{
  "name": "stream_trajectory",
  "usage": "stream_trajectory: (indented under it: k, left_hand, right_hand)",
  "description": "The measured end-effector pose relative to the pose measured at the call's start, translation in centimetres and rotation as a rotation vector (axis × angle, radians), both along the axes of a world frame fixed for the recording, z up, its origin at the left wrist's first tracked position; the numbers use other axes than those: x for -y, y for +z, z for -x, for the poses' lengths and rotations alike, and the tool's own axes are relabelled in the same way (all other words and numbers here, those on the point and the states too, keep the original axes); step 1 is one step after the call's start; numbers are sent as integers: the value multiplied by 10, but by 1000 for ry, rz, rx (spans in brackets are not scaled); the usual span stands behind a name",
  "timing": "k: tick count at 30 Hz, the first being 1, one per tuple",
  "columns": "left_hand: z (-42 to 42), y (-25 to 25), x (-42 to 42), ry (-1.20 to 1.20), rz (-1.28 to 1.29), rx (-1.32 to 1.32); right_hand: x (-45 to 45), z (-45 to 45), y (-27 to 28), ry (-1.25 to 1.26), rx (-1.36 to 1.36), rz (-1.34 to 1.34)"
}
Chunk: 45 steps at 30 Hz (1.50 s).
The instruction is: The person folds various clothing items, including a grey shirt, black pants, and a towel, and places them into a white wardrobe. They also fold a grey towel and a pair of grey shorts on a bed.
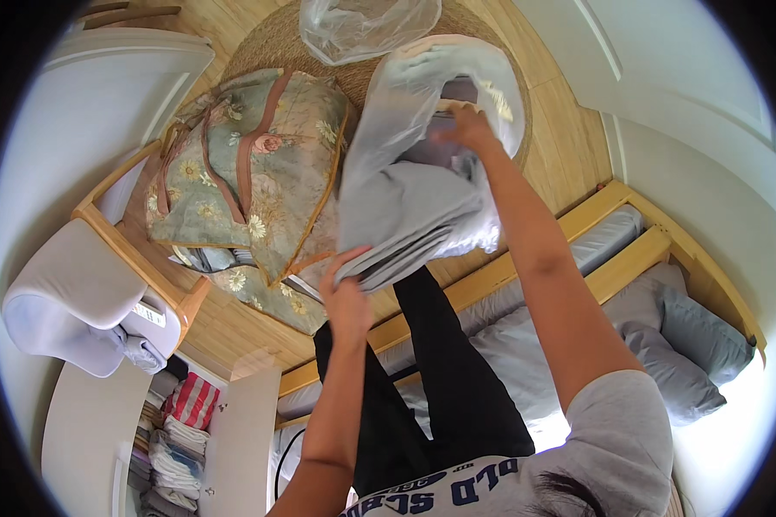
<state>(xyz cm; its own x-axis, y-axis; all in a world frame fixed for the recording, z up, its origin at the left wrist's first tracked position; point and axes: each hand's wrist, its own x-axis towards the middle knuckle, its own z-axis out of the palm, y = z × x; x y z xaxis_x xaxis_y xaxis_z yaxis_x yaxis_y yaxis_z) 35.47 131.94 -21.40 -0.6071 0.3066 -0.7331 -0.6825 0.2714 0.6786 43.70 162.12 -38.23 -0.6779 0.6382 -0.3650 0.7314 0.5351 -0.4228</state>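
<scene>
My left hand (pixel 346 304) grips the near corner of a folded grey cloth (pixel 420 194), with the layers of its folds showing along the near edge. The far part of this cloth lies at the mouth of a clear plastic bag (pixel 388 123). My right hand (pixel 472 129) is at the bag's opening, above a mauve-grey fabric (pixel 436 145) inside. Motion blurs its fingers, and I cannot tell whether they hold anything. Beside the bag, on the left, sits a floral fabric storage bag (pixel 297 161) with brown straps and folded textiles visible through a gap.
Another clear plastic bag (pixel 368 29) lies on a round woven rug (pixel 258 55). At left stands a wooden-framed chair (pixel 77 278). Below it, an open cabinet (pixel 242 420) holds stacked folded textiles (pixel 178 462). A wooden bed frame (pixel 598 220) with grey pillows (pixel 705 329) runs along the right.
</scene>
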Motion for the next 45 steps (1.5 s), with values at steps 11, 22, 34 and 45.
stream_trajectory:
  k: [11,22,34,45]
  left_hand:
    - [117,107,126,291,-227,17]
    - [143,137,199,355,6,-367]
    - [141,141,204,426,-143,-420]
    - [107,219,226,497,-260,-444]
  right_hand:
    - [94,-60,-7,29,-115,405]
    - [89,18,-21,-92,158,220]
    - [90,0,42,-239,166,-17]
    - [136,-48,220,-818,-648,-416]
